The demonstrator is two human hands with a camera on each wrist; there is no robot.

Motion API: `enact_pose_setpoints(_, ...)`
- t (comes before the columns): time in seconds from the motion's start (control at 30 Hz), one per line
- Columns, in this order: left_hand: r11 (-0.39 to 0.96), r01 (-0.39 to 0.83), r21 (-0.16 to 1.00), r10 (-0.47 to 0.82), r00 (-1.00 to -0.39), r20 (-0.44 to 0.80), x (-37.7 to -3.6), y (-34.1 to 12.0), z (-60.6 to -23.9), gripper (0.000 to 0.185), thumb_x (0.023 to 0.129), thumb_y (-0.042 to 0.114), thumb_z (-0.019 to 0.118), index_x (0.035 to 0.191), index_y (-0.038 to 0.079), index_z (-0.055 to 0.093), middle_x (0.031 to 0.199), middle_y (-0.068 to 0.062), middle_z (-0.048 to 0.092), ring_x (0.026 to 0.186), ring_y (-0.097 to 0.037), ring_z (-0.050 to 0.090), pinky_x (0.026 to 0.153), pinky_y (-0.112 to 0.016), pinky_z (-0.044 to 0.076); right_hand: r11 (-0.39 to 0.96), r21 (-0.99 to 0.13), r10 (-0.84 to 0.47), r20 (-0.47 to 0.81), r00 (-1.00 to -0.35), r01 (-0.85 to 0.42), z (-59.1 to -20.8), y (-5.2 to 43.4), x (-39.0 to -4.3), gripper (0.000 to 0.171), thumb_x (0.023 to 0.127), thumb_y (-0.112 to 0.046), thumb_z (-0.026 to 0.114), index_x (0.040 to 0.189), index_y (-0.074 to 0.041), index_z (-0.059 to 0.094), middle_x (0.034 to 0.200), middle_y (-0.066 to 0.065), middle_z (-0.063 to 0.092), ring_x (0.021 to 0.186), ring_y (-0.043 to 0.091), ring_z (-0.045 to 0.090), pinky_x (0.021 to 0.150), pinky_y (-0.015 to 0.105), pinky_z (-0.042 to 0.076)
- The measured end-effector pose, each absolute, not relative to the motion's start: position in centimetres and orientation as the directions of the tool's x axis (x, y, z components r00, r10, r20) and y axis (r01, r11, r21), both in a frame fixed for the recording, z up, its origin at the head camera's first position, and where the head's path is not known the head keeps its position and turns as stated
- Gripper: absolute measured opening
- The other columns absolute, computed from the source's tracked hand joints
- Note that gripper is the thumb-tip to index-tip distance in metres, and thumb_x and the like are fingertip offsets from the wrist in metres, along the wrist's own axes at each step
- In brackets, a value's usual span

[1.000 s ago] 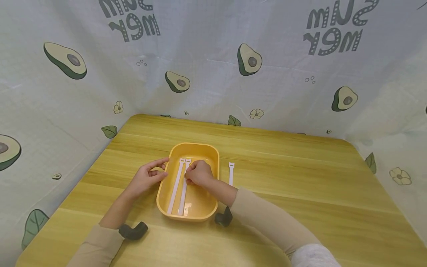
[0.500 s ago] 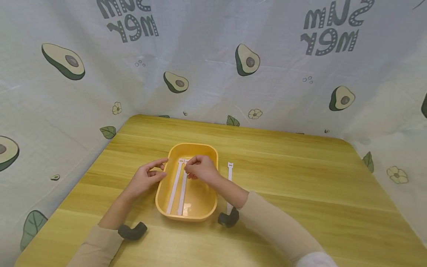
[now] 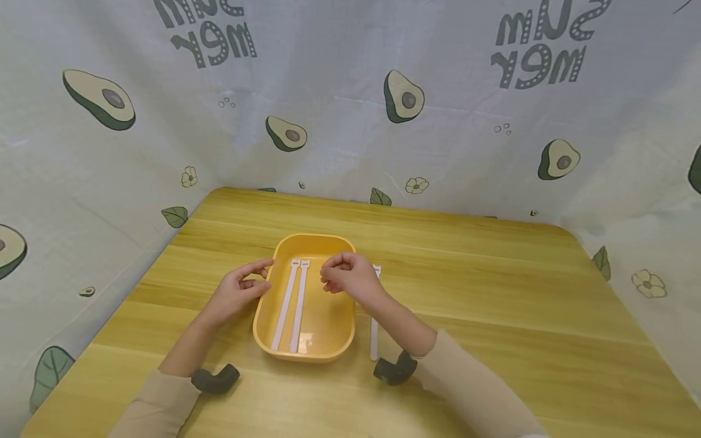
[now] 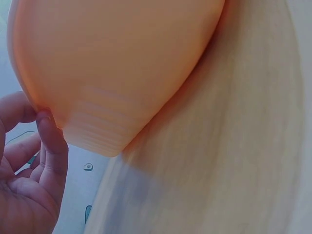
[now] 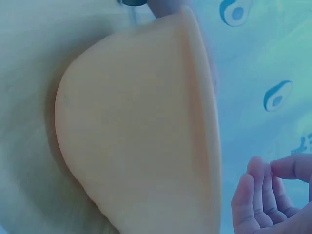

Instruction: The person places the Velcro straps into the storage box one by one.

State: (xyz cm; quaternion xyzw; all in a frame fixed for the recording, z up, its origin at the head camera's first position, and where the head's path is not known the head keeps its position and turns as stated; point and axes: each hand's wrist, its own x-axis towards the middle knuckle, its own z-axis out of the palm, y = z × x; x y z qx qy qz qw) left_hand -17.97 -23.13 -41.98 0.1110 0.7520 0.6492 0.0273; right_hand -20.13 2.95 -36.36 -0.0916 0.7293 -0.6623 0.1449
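In the head view a yellow tray (image 3: 328,340) stands on the table. Two white strap-like cable ties (image 3: 283,304) with slotted heads lie side by side lengthwise in its left half. My left hand (image 3: 234,295) rests its fingertips and thumb against the tray's left wall; the left wrist view shows the fingers (image 4: 51,141) touching near the rim. My right hand (image 3: 353,278) hovers above the tray's right side, fingers loosely bent and nothing visible in them. A third white cable tie (image 3: 374,340) lies on the table right of the tray, partly hidden under the right forearm.
The wood-patterned table (image 3: 493,304) extends to the right and behind the tray. A white curtain (image 3: 339,91) printed with avocados hangs around the table's back and sides. A dark curved piece is worn at each wrist.
My right hand has lifted off the right-hand cable tie in the tray and moved right, uncovering both ties and more of the one outside. The left hand has stayed at the tray wall.
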Motion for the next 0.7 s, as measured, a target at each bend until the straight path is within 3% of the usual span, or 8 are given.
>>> enact_pose_setpoints(0.4, 0.138, 0.117, 0.984, 0.196, -0.977, 0.089, -17.9, -23.2, -41.9, 0.048, 0.094, -0.001, 0.061, 0.137, -0.012, 0.046, 0.107, -0.014, 0.046, 0.070, -0.007, 0.055, 0.066, -0.017, 0.050, 0.060, -0.993, -0.236, -0.115, -0.965, 0.103, -36.7, 6.3, -20.8, 0.009, 0.091, -0.002, 0.065, 0.095, 0.005, 0.062, 0.072, 0.004, 0.064, 0.059, 0.012, 0.061, 0.063, 0.028, 0.056)
enact_pose_setpoints(0.7, 0.138, 0.120, 0.983, 0.204, -0.975, 0.090, -17.9, -23.1, -41.9, 0.049, 0.094, 0.000, 0.061, 0.138, -0.012, 0.044, 0.109, -0.016, 0.045, 0.072, -0.007, 0.056, 0.068, -0.018, 0.050, 0.115, -0.987, -0.186, -0.133, -0.973, 0.113, -38.3, 8.7, -21.1, 0.014, 0.091, -0.004, 0.065, 0.098, 0.008, 0.063, 0.071, 0.005, 0.065, 0.058, 0.013, 0.062, 0.063, 0.031, 0.056)
